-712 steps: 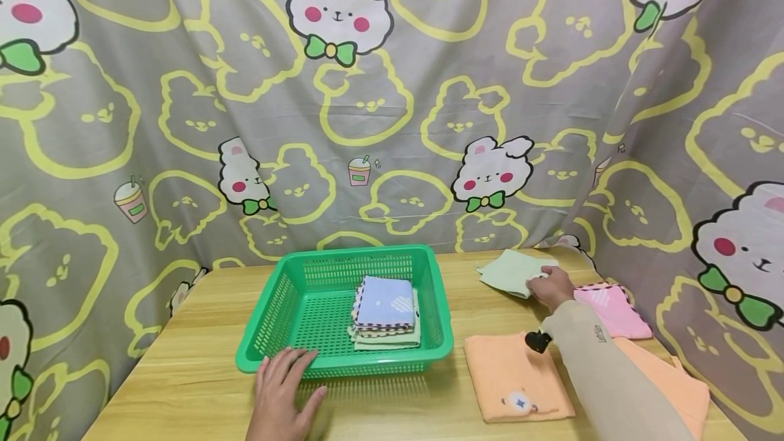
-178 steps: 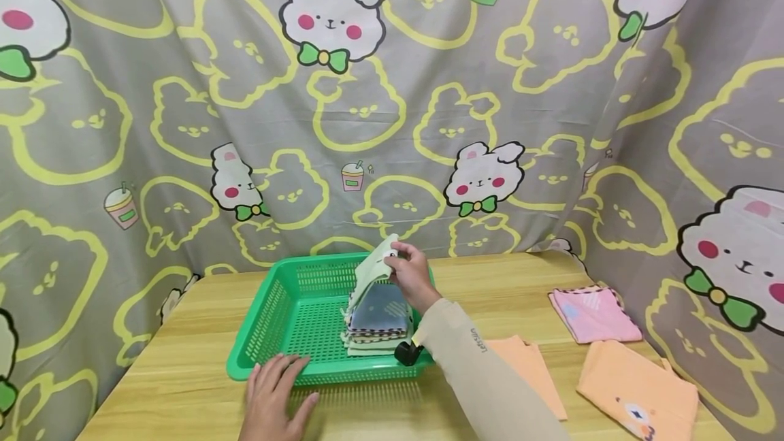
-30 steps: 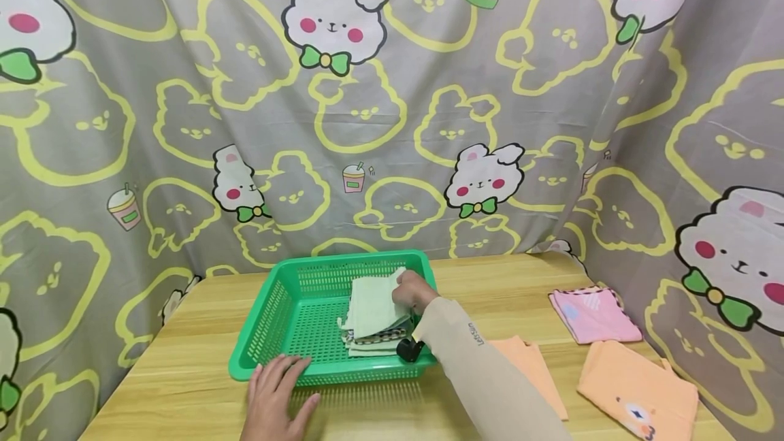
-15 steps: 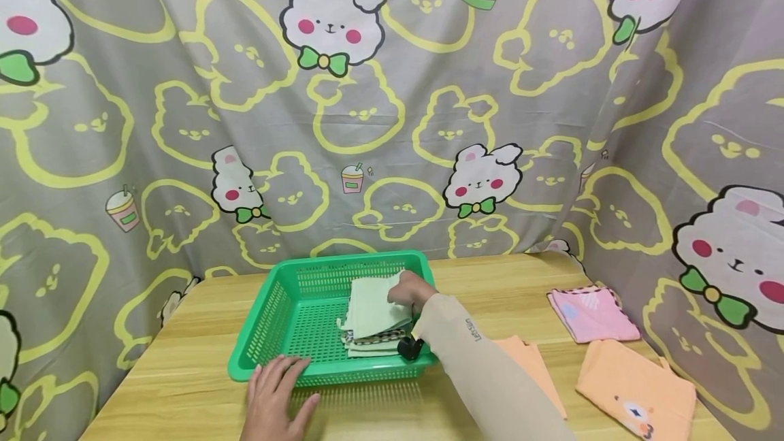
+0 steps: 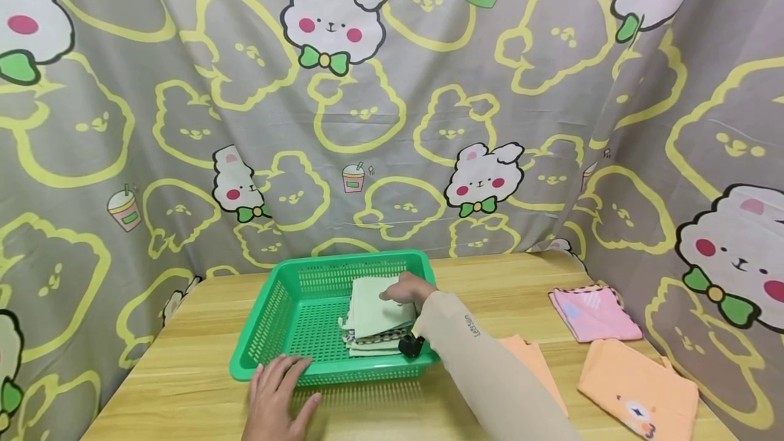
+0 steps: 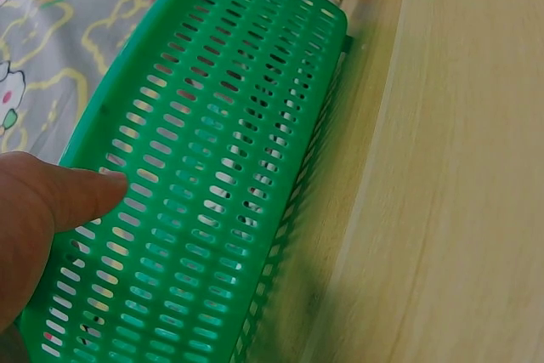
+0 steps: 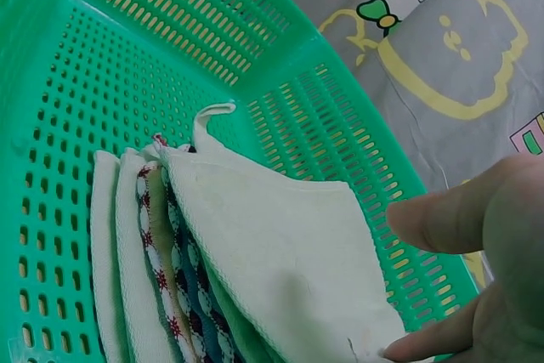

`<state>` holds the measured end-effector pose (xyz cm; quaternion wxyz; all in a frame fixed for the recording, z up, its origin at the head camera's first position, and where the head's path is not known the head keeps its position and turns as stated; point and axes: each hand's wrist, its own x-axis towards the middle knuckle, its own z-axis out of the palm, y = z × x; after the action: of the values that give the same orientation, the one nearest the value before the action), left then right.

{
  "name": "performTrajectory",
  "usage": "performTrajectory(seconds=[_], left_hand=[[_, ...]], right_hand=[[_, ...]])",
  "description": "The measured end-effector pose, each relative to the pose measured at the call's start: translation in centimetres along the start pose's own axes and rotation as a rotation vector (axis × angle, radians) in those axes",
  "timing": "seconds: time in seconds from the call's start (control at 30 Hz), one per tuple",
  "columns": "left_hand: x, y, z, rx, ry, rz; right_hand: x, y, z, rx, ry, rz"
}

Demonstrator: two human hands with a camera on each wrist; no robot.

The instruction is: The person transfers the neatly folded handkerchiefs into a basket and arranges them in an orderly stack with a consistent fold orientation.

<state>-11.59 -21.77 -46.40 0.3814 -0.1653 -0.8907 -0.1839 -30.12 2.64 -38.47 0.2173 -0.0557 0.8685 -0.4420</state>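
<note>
A folded pale green hand towel point(image 5: 373, 308) with a hanging loop tops a stack of folded towels in the right part of the green basket point(image 5: 257, 322). My right hand point(image 5: 409, 289) is over the towel's right side. In the right wrist view its thumb point(image 7: 433, 223) stands apart from the finger below, whose tip is right at the towel's edge point(image 7: 340, 252). Nothing is pinched between them. My left hand point(image 5: 277, 393) rests at the basket's front left rim, fingers over it. Its thumb point(image 6: 85, 197) lies against the outer perforated wall in the left wrist view.
On the wooden table point(image 5: 484, 284), right of the basket, lie a pink folded towel point(image 5: 595, 315), an orange one with a bear face point(image 5: 637, 386), and another orange one point(image 5: 533, 363) partly hidden by my right sleeve. A patterned curtain point(image 5: 392, 121) hangs behind and at both sides.
The pale green towel was carried from the table's right side onto the stack and laid flat. My right hand has just let go of its right corner. The left hand stays put.
</note>
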Motion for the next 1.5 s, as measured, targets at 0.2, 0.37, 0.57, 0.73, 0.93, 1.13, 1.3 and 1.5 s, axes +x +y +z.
performTrajectory(seconds=[0.2, 0.37, 0.57, 0.73, 0.93, 1.13, 1.3, 1.5], left_hand=[[0.0, 0.06, -0.08, 0.01, -0.006, 0.0], [-0.01, -0.07, -0.03, 0.009, 0.005, 0.008], [-0.04, -0.1, 0.05, 0.008, 0.009, 0.013], [-0.08, -0.09, 0.06, 0.009, 0.009, 0.009], [-0.13, -0.07, 0.06, 0.011, 0.009, 0.007], [-0.14, -0.04, 0.04, 0.012, 0.006, 0.005], [-0.17, -0.13, 0.04, 0.011, 0.011, 0.008], [-0.18, -0.2, 0.07, 0.01, 0.013, 0.011]], right_hand=[[0.15, 0.19, 0.05, -0.023, -0.025, 0.003], [0.2, 0.16, 0.09, -0.039, -0.03, 0.006], [0.36, 0.22, 0.24, -0.036, -0.029, 0.017], [0.35, 0.26, 0.25, -0.043, -0.039, 0.02], [0.18, 0.12, 0.3, -0.045, -0.032, 0.01], [-0.01, -0.26, 0.42, -0.05, -0.018, -0.001], [-0.05, -0.46, 0.39, -0.055, -0.012, -0.027], [-0.46, -0.56, 0.25, -0.04, -0.013, -0.038]])
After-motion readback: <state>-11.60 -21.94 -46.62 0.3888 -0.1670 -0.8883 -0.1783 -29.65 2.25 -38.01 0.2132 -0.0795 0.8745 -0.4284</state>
